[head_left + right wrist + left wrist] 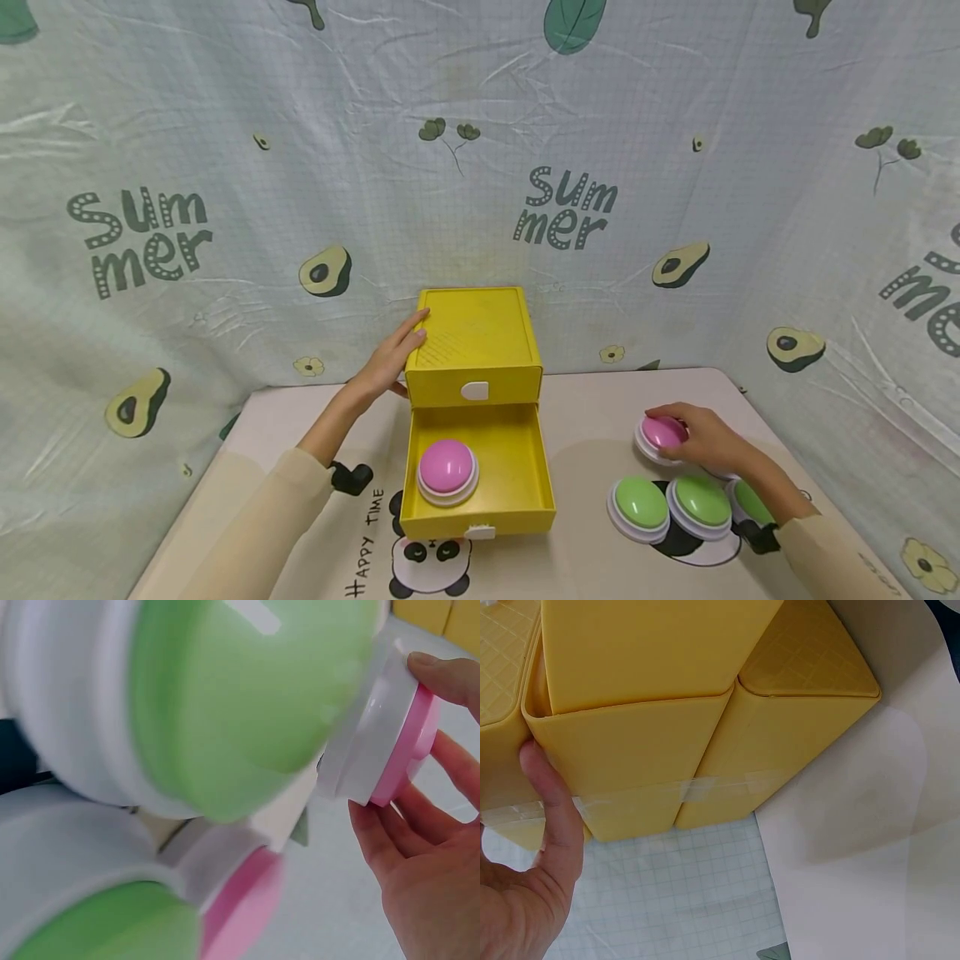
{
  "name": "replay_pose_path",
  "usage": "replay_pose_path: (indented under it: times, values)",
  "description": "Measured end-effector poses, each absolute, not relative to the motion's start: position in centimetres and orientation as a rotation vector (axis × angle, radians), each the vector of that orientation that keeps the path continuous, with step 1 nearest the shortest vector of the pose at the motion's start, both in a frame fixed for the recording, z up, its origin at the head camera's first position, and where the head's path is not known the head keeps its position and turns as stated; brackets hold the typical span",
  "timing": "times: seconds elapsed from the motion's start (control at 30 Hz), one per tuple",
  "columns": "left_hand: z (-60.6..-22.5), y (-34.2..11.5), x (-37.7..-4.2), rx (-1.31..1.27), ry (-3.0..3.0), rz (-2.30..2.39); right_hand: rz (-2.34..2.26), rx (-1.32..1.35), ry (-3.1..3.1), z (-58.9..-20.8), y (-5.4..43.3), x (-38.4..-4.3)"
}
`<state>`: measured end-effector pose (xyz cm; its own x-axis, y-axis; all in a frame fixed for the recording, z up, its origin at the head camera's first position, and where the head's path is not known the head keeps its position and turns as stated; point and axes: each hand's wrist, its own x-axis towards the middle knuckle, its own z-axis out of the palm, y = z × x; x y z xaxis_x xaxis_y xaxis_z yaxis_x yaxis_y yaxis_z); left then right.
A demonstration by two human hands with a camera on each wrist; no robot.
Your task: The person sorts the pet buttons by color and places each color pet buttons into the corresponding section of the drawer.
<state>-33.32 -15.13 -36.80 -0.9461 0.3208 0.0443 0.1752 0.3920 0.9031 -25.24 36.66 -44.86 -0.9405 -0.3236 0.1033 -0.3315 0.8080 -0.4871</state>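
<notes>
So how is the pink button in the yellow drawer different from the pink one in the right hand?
The first pink button sits inside the yellow drawer; the second pink button is outside it, to the right. The right hand grips the second pink button; no hand touches the first. Both are round, pink on top and white below.

Button (447, 468) in lower drawer (517, 523); button cluster (702, 502) on table (585, 500), right of drawer.
</notes>
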Motion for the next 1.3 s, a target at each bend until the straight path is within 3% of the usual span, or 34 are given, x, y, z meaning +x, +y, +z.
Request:
replay_pose_path:
  times: [0.6,1.3]
  values:
    - [-36.8,-15.1,-33.4,0.438,2.516,1.586,0.694,0.768,-2.778,-41.5,32.8,-25.6]
    - [-36.7,-15.0,-33.1,0.412,2.506,1.6,0.688,1.033,-2.783,-35.8,25.1,-22.8]
